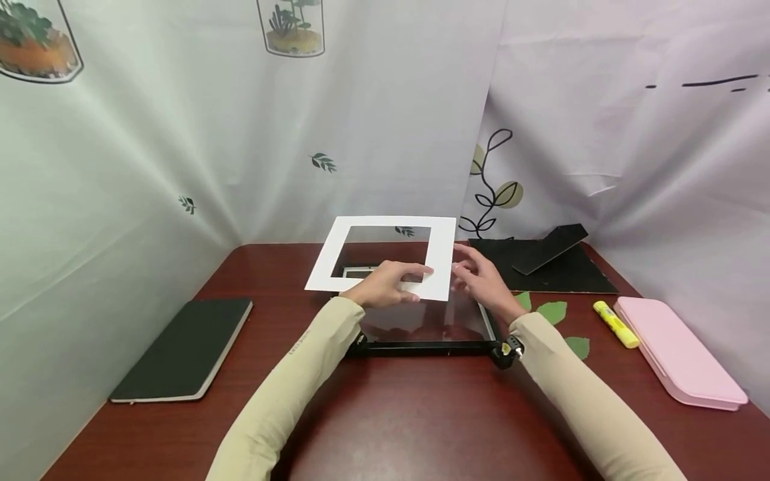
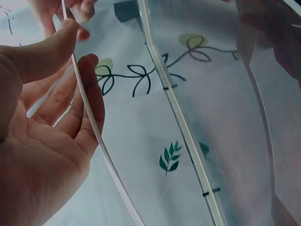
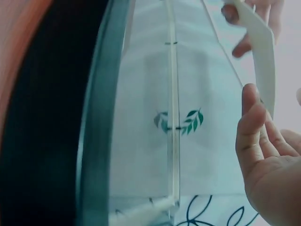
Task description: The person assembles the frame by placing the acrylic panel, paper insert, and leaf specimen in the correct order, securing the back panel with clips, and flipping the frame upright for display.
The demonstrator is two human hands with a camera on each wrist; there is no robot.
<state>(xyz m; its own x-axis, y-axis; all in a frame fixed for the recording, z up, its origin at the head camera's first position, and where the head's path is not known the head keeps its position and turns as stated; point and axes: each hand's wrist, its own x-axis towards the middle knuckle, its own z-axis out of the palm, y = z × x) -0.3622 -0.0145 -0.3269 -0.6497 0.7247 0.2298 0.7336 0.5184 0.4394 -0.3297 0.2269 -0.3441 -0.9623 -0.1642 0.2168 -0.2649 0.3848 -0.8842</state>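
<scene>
**White mat (image 1: 442,250) held above black frame (image 1: 430,349)**

A dark notebook (image 1: 180,351) lies at eight o'clock from the mat, which a person's left hand (image 1: 388,286) pinches between thumb and fingers near its four-o'clock corner. The right hand (image 1: 486,286) is at its three-o'clock edge; whether it grips cannot be told. Beyond, toward three o'clock, lie black panels (image 1: 559,279), then a yellow highlighter (image 1: 615,325) beside a pink case (image 1: 680,351).

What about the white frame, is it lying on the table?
No, the left hand holds the white frame above the black frame.

White mat (image 1: 441,247), black frame (image 1: 430,348), green leaf-print curtain (image 1: 391,107)
</scene>
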